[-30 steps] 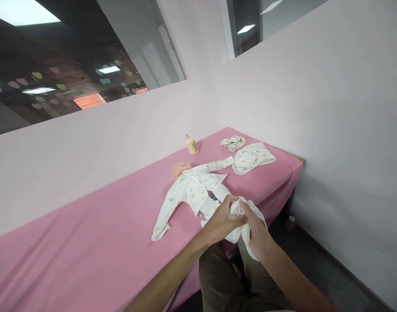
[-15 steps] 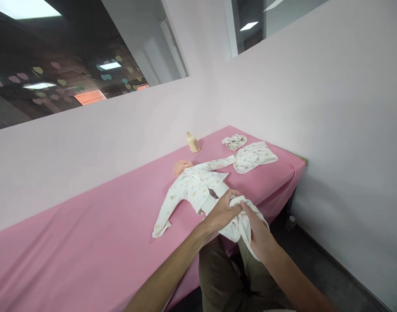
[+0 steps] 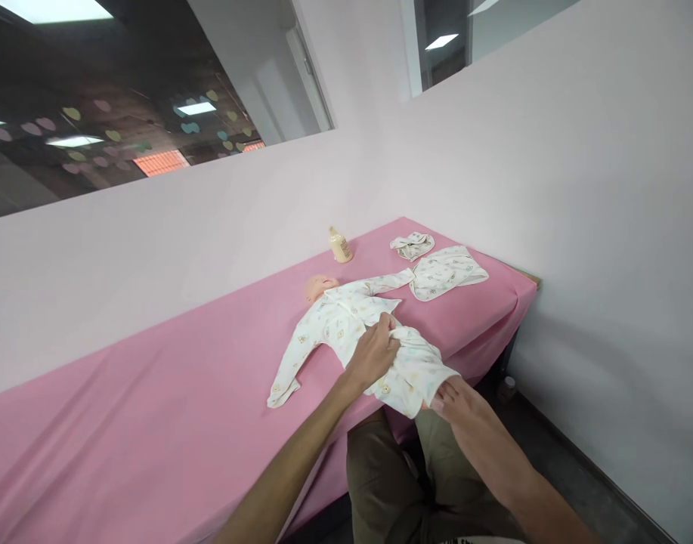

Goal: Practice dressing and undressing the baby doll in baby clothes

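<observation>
A baby doll (image 3: 322,288) lies on its back in a white printed baby shirt (image 3: 340,319), its arms spread wide. White printed baby pants (image 3: 417,366) cover its legs near the table's front edge. My left hand (image 3: 374,351) is closed on the waistband of the pants, close to the shirt hem. At the lower end of the pants, my right hand (image 3: 456,400) has its fingers curled in at the leg opening. Cloth hides its fingertips, and I cannot make out what they grip.
A pump bottle (image 3: 340,246) stands by the wall behind the doll. Folded printed baby cloth (image 3: 448,272) and a small bunched printed piece (image 3: 413,245) lie at the far right on the pink table cover (image 3: 153,423). A small jar (image 3: 507,388) is on the floor.
The bunched pants have been spread out along the doll's legs. My left hand has moved up toward the waist; my right hand has shifted down to the leg opening.
</observation>
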The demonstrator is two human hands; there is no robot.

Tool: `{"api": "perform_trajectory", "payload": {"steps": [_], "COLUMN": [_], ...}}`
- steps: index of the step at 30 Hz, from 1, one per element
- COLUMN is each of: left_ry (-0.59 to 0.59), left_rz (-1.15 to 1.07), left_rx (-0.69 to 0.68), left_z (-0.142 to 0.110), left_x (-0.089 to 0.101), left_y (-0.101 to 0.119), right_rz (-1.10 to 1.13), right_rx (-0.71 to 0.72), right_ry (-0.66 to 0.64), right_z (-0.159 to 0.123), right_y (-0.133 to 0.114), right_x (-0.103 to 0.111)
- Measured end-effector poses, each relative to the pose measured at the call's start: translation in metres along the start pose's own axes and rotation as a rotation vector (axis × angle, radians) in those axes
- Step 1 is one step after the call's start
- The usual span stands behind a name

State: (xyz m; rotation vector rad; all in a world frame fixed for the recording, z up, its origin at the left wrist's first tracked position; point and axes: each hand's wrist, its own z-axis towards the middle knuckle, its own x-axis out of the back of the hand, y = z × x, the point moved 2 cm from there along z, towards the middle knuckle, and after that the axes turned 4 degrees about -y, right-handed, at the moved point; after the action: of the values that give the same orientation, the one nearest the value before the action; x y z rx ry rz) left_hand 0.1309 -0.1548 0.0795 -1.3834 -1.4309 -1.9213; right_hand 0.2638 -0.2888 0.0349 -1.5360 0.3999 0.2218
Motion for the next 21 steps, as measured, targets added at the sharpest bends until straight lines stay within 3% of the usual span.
{"api": "perform_trajectory", "payload": {"steps": [3,6,11,14,16,21], "left_ry": [0.051,0.074,0.159,0.324,0.374,0.174], "left_rz": [0.17,0.291,0.31,0.208,0.143,0.031], "left_rx": [-0.019,-0.018,-0.067,-0.092,-0.105,-0.151], "left_z": [0.005,0.01,0.006,-0.017,-0.037,-0.063], "left_x": [0.003,0.001,-0.007,-0.015,-0.023,-0.043], "left_y": [-0.007,-0.01,-0.006,0.003,0.011,0.022], "right_rz": [-0.107,-0.341,-0.656,-0.805,-0.888,-0.888], "right_rx": [-0.062,-0.024,0.17,0.261,0.307,0.374], "right_ry": [-0.068,-0.084,-0.029,0.038,0.032,0.034], "right_z": [-0.004,0.009,0.041,0.049,0.049,0.033], "right_y": [0.005,0.017,0.037,0.044,0.047,0.048], "right_x": [0.023,0.036,0.027,0.018,0.013,0.01]}}
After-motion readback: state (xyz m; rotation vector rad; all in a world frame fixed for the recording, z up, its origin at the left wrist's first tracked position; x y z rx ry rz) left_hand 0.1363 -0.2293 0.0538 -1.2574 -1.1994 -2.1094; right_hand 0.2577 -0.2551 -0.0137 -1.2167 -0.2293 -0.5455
